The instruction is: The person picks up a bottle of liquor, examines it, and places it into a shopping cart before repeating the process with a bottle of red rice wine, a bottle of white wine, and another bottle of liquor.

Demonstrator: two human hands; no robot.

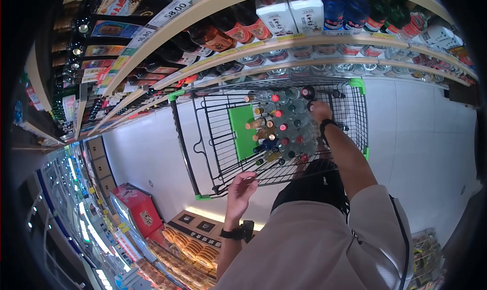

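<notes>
A wire shopping cart (pixel 193 147) with green corner pieces stands in front of me, many glass bottles (pixel 291 122) upright and close together inside it. Their caps are red, gold, black and green. My right hand (pixel 320 112) reaches into the cart, its fingers closed round the neck of a bottle at the group's right edge. Just beyond that hand is a dark-capped bottle (pixel 308 92). My left hand (pixel 242 187) is beside the cart's near side, fingers loosely bent and apart, holding nothing. A green panel (pixel 242 132) lies left of the bottles.
Shelves of bottles run along the far side, with white boxes (pixel 290 13) and blue bottles (pixel 344 11) on an upper level. Price tags (pixel 170 13) line the shelf edges. Pale floor tiles (pixel 421 132) extend right. A red display case (pixel 136 209) and packaged food (pixel 193 247) are at lower left.
</notes>
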